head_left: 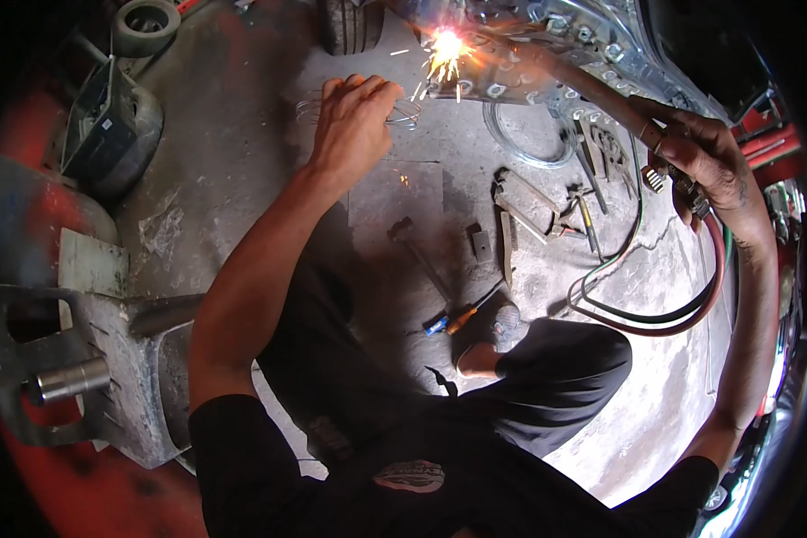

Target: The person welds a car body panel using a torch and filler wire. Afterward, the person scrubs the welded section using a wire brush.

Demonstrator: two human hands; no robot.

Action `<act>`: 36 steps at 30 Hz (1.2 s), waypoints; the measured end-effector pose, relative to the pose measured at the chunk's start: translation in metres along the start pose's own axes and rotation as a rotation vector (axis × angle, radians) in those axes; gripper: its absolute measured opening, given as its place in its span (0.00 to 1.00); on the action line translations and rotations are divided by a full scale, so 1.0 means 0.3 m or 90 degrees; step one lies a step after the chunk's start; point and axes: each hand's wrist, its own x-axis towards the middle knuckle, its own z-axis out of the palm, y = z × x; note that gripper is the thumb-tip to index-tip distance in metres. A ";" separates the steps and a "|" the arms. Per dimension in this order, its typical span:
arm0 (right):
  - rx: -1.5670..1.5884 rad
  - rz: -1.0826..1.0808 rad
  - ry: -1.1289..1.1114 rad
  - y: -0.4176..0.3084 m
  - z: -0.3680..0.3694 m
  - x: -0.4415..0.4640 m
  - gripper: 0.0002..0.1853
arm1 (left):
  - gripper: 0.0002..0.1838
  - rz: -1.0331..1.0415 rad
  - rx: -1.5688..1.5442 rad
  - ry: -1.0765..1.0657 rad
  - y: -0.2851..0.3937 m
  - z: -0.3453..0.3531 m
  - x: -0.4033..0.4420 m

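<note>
My right hand is wrapped round the handle of a gas welding torch at the upper right. The torch tube points left toward a bare sheet-metal panel. Bright flame and sparks burst where its tip meets the panel; the glare hides the exact spot. My left hand is closed around a loose coil of thin wire, left of and below the sparks. Red and green hoses hang from the torch and loop onto the floor.
On the concrete floor lie a larger wire coil, a hammer, screwdrivers and several other tools. A tyre stands at the top. At left are a black bin and a grey metal piece. My foot is near the screwdrivers.
</note>
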 end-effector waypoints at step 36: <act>0.009 -0.016 0.007 0.018 0.011 0.008 0.36 | 0.20 -0.013 0.003 -0.030 -0.002 0.009 -0.001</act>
